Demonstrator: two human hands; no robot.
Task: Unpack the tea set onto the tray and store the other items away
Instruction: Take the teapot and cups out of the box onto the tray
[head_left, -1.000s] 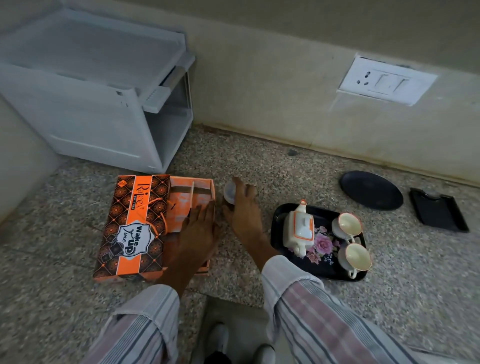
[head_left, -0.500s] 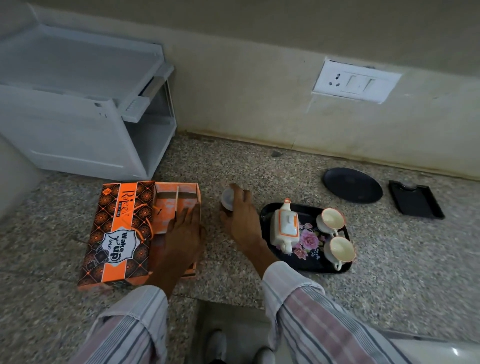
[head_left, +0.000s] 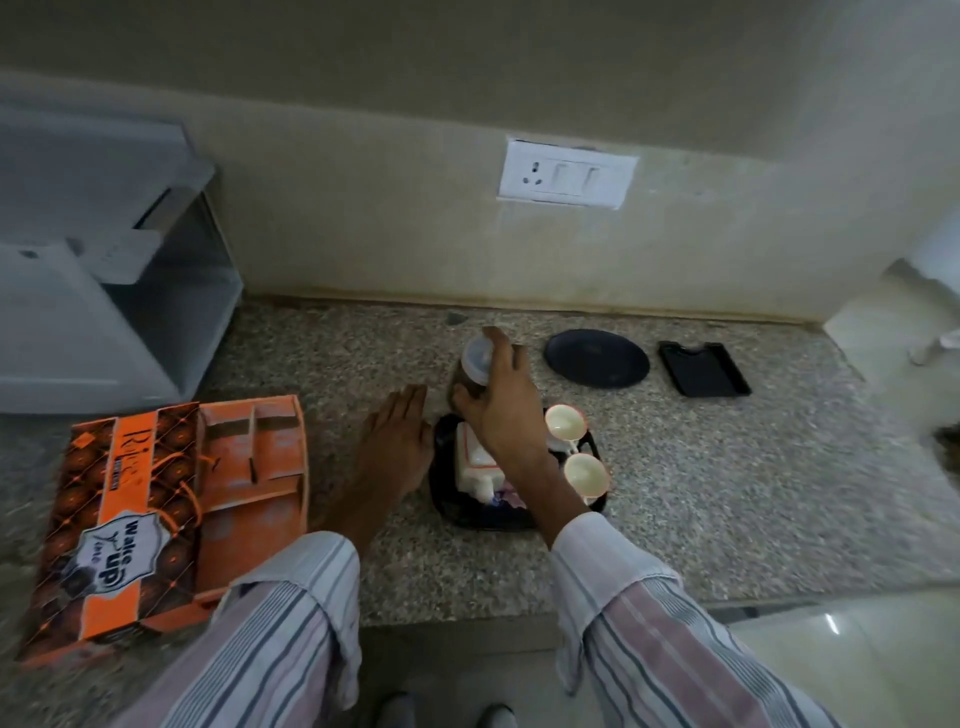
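My right hand (head_left: 498, 405) holds a small jar with a white lid (head_left: 477, 359) above the far left corner of the black floral tray (head_left: 444, 493). On the tray stand a white and orange teapot (head_left: 475, 462), partly hidden by my right arm, and two white cups (head_left: 565, 421) (head_left: 587, 474). My left hand (head_left: 397, 447) lies flat and open on the counter just left of the tray. The orange tea set box (head_left: 249, 457) lies open at the left, its patterned lid (head_left: 114, 525) folded out beside it.
A black round plate (head_left: 596, 358) and a small black rectangular tray (head_left: 704, 368) lie near the wall at the right. A white open-fronted shelf unit (head_left: 104, 270) stands at the back left. The speckled granite counter (head_left: 727, 493) ends at its front edge below my arms.
My right hand has carried the jar from beside the box to above the tray's far corner. My left hand has left the box and now rests beside the tray. The camera swung right.
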